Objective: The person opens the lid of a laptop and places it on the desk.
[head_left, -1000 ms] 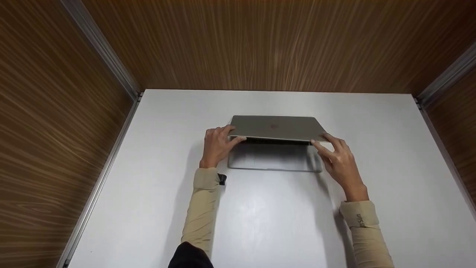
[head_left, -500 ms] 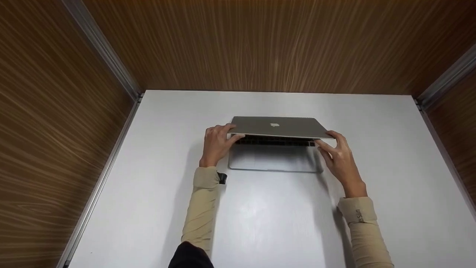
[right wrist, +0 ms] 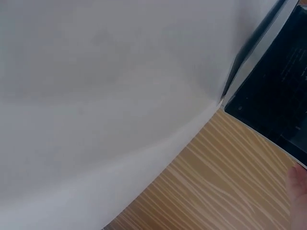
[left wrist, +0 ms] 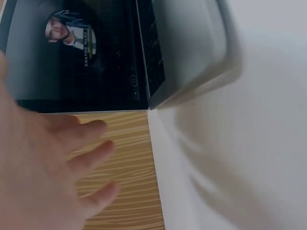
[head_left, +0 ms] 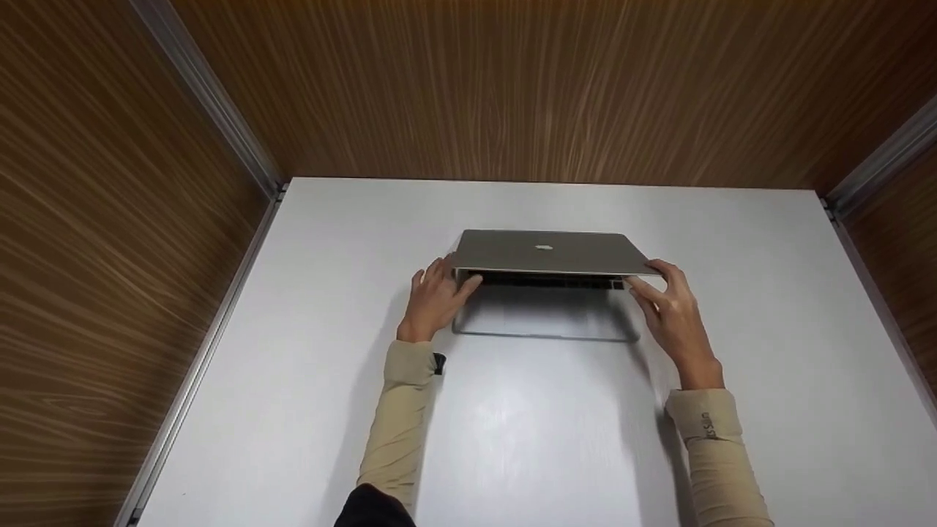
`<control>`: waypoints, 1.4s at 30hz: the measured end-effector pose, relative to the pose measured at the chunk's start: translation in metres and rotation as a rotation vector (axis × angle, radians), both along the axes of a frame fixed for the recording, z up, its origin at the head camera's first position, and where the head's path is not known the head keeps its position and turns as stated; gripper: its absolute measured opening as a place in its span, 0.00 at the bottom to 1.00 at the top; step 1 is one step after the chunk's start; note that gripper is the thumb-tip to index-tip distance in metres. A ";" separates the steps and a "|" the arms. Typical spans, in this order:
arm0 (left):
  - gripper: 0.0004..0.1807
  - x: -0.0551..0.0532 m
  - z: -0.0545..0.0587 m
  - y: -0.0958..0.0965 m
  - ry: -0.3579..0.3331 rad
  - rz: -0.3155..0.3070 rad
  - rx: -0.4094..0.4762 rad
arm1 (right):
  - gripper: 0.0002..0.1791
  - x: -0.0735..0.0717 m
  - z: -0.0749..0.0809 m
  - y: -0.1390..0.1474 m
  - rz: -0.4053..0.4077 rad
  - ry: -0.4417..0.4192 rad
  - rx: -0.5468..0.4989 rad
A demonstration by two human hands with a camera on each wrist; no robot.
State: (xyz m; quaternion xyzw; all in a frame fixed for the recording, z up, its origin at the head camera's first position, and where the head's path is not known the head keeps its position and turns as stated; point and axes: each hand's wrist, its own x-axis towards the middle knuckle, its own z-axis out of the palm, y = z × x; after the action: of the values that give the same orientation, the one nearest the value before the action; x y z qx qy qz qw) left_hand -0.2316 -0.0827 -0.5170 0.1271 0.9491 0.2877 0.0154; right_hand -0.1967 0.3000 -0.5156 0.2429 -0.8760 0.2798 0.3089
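A silver laptop lies on a white table; its lid (head_left: 549,256) is tilted partway up over the base (head_left: 542,315), hinge at the far side. My right hand (head_left: 675,318) pinches the lid's right front corner, thumb underneath and fingers on top. At the left front corner, my left hand (head_left: 432,300) has its thumb near the lid's underside and its other fingers spread beside the edge. The left wrist view shows those fingers (left wrist: 91,163) loosely extended past the lit screen (left wrist: 53,72). The lid hides the rear of the keyboard.
The white table (head_left: 542,424) meets a brown wood-grain panel (head_left: 512,88) at the back. Similar panels with metal rails (head_left: 212,344) stand at the left and right. A dark rounded shape (head_left: 373,506) shows at the bottom edge.
My left hand has eased its grip on the lid's corner and shifted slightly toward me, fingers spreading. The lid rose a little, then dipped slightly. My right hand still pinches its corner.
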 end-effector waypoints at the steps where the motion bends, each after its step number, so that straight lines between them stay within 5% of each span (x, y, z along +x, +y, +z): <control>1: 0.43 0.001 -0.002 0.001 -0.039 -0.018 -0.028 | 0.15 0.000 0.000 0.000 0.000 -0.004 -0.001; 6: 0.48 0.006 -0.011 0.008 -0.167 -0.127 -0.177 | 0.15 0.001 0.001 0.000 0.005 -0.010 0.002; 14: 0.51 0.011 -0.018 0.014 -0.208 -0.192 -0.257 | 0.15 0.000 0.003 0.001 0.000 -0.005 0.002; 26: 0.48 0.023 -0.027 0.013 -0.196 -0.159 -0.297 | 0.16 -0.002 0.005 0.001 0.012 -0.008 -0.006; 34: 0.43 0.023 -0.025 0.011 -0.274 -0.161 -0.274 | 0.14 -0.005 0.009 0.000 -0.018 0.013 -0.005; 42: 0.43 0.023 -0.026 0.008 -0.194 -0.151 -0.243 | 0.13 -0.010 0.012 -0.004 -0.031 0.007 -0.036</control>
State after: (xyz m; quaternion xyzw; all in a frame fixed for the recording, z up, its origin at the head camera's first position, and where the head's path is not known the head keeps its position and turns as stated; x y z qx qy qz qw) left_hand -0.2085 -0.0748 -0.5428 0.1667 0.9588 0.1797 0.1438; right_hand -0.2069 0.2963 -0.5032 0.2246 -0.8734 0.2898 0.3206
